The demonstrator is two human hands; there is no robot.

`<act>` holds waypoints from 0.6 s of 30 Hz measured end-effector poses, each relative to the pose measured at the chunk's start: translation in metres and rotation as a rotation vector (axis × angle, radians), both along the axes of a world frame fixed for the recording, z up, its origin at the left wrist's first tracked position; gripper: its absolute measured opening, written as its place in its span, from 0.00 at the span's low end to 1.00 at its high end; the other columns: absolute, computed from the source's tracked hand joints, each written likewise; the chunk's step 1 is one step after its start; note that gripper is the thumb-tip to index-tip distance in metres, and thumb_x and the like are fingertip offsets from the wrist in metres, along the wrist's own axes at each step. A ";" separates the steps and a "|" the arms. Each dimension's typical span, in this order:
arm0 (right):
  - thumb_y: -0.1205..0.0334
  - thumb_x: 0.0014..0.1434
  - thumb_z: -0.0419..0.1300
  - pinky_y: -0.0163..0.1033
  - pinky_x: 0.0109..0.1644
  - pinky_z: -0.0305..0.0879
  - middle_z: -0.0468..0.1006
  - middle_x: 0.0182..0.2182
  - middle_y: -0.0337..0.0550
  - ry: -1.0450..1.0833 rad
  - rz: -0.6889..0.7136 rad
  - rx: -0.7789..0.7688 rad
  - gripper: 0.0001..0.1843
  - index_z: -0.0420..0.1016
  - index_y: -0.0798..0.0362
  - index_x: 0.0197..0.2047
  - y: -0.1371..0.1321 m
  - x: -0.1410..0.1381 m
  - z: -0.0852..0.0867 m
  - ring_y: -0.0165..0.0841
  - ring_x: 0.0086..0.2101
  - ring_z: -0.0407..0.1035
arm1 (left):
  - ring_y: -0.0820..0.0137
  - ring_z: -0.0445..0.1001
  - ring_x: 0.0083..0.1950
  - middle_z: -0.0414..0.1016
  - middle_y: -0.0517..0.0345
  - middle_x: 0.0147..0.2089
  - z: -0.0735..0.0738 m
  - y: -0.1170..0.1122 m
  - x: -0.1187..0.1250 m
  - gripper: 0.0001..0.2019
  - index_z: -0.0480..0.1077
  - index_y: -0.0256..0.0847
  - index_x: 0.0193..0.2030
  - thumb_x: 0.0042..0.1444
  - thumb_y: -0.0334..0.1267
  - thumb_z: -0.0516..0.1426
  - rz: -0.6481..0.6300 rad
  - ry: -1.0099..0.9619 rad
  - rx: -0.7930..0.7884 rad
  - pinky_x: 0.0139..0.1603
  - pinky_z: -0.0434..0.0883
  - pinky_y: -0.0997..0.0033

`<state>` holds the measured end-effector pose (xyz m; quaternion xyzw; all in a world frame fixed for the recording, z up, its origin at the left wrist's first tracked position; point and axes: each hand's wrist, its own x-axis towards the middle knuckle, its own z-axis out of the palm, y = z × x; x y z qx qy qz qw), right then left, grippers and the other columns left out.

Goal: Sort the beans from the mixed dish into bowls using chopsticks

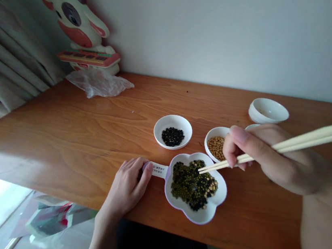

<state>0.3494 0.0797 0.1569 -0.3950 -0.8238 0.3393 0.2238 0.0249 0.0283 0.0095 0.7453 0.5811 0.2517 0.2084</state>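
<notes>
The left hand (125, 186) curls its fingers (146, 173) closed around the handle (158, 169) of a lobed dish (207, 216) of mixed beans (191, 183) on the bench (60, 139), seemingly to steady it, while the right hand (267, 156) pinches chopsticks (311, 139), tips together just over the dish's rim.

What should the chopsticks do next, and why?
Probably pick one bean from the mixed pile in the flower-shaped dish: the chopsticks in the right hand reach over it, and the left hand rests on the dish's handle. The black beans and yellow beans already sit in separate bowls.
</notes>
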 end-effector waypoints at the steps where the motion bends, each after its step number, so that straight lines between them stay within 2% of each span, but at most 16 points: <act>1: 0.45 0.77 0.46 0.39 0.30 0.63 0.75 0.21 0.38 -0.025 0.002 0.009 0.32 0.77 0.49 0.28 -0.001 -0.002 0.001 0.29 0.23 0.69 | 0.61 0.73 0.40 0.76 0.56 0.37 0.000 0.000 0.000 0.15 0.67 0.45 0.39 0.76 0.46 0.48 0.003 -0.002 -0.003 0.44 0.65 0.62; 4: 0.45 0.76 0.45 0.40 0.31 0.63 0.76 0.21 0.37 -0.096 0.055 -0.022 0.31 0.76 0.49 0.27 -0.008 -0.005 0.000 0.29 0.24 0.69 | 0.61 0.73 0.40 0.76 0.56 0.36 -0.001 -0.001 0.000 0.14 0.67 0.45 0.38 0.75 0.46 0.48 0.017 0.009 -0.005 0.44 0.64 0.62; 8: 0.47 0.77 0.45 0.38 0.31 0.65 0.77 0.22 0.37 -0.040 0.181 -0.141 0.31 0.75 0.49 0.27 -0.016 -0.012 -0.007 0.28 0.23 0.70 | 0.60 0.72 0.40 0.76 0.56 0.37 -0.002 -0.002 -0.001 0.14 0.68 0.45 0.39 0.75 0.45 0.48 0.009 0.030 0.010 0.44 0.64 0.62; 12: 0.51 0.77 0.47 0.37 0.30 0.64 0.76 0.22 0.37 -0.030 0.299 -0.189 0.28 0.75 0.50 0.28 -0.017 -0.020 -0.018 0.28 0.23 0.70 | 0.60 0.72 0.40 0.75 0.56 0.37 -0.004 -0.003 -0.002 0.13 0.67 0.45 0.39 0.75 0.45 0.48 0.010 0.046 0.022 0.45 0.64 0.62; 15: 0.52 0.76 0.49 0.37 0.31 0.64 0.77 0.23 0.37 -0.054 0.267 -0.168 0.25 0.74 0.50 0.29 -0.014 -0.022 -0.022 0.28 0.25 0.71 | 0.60 0.72 0.40 0.75 0.56 0.37 -0.004 -0.004 -0.002 0.13 0.67 0.45 0.39 0.75 0.45 0.49 0.013 0.046 0.031 0.45 0.64 0.62; 18: 0.48 0.76 0.48 0.37 0.30 0.64 0.77 0.24 0.38 -0.018 0.178 -0.132 0.27 0.73 0.50 0.29 -0.011 -0.019 -0.019 0.28 0.25 0.70 | 0.60 0.72 0.41 0.75 0.56 0.38 -0.004 -0.004 -0.003 0.13 0.67 0.45 0.40 0.75 0.44 0.49 0.015 0.039 0.026 0.45 0.65 0.62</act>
